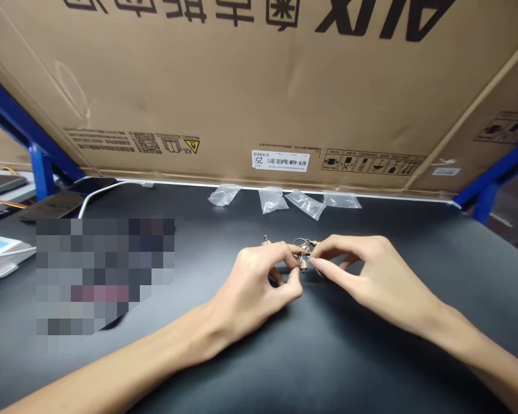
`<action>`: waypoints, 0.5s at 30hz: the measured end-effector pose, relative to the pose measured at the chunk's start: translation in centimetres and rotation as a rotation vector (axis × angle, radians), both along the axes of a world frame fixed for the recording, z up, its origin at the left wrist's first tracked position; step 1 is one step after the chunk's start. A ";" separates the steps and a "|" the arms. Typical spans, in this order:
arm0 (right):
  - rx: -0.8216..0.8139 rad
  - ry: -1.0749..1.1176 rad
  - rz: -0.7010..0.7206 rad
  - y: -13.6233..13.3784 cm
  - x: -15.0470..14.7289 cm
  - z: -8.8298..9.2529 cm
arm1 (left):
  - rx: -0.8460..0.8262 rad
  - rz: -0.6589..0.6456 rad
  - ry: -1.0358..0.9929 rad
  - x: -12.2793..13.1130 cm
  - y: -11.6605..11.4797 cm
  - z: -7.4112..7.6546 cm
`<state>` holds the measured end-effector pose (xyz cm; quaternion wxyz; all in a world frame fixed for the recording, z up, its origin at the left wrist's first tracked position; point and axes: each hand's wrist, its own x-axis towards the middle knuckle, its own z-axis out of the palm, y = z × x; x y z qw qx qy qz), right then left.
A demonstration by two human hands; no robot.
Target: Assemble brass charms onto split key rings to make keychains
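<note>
Head view: hands pinch keyring; plastic bags lie beyond.

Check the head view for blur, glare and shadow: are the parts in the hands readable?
Head view: light even, no glare on the table, soft shadows under the left hand and right hand; both hands sharp, but the metal parts they pinch are too small to read; bags glint faintly; a pixelated patch masks the table's left.

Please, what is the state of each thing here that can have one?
metal ring piece: held between both hands
left hand: fingers pinched on the metal ring piece
right hand: fingertips pinched on the same piece
cardboard box: print upside down
plastic bags: four, lying crumpled by the cardboard box
</note>
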<state>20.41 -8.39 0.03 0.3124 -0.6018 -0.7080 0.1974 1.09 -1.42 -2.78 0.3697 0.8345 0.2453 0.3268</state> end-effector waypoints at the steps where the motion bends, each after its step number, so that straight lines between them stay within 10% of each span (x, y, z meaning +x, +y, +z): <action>1: -0.007 0.027 0.000 -0.1 -0.2 0.1 | 0.012 -0.004 -0.001 0.0 0.0 0.0; 15: 0.515 -0.455 0.242 -0.5 -0.3 -1.9 | -0.228 0.004 0.003 -0.1 0.1 0.0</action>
